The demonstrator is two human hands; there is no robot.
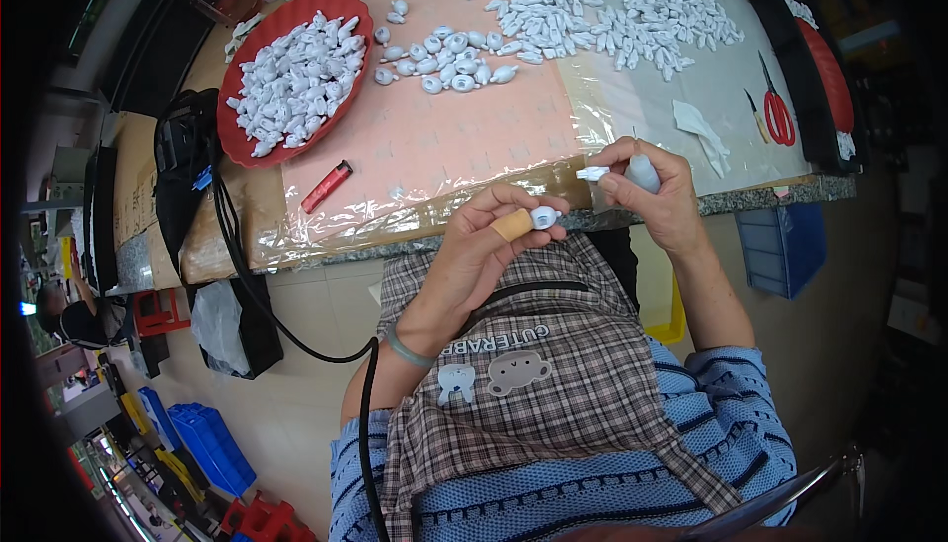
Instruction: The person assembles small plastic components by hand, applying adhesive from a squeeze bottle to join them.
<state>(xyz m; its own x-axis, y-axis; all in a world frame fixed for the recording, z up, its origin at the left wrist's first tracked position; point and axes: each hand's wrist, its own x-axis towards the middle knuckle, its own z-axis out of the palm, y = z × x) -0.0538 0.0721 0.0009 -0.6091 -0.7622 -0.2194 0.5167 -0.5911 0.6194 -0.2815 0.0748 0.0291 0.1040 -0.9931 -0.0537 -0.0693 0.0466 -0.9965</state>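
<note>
My left hand (474, 251) pinches a small white rounded plastic part (544, 218) with a dark-ringed opening, just off the table's front edge. A tan wrap (512, 225) covers one of its digits. To the right, my right hand (667, 201) grips a small translucent squeeze bottle (644, 175) with a thin needle tip pointing up. Between thumb and fingertips it also holds a small white pronged piece (592, 174). The two hands are apart. Beyond them lies a group of white rounded parts (456, 60), like the one in my left hand.
A red scalloped bowl (233, 119) heaped with small white pieces stands at left. More white pieces (602, 9) cover the table's back. A red lighter (327, 187), a crumpled tissue (701, 135) and red-handled scissors (779, 117) lie around. A black cable (296, 347) hangs at my left.
</note>
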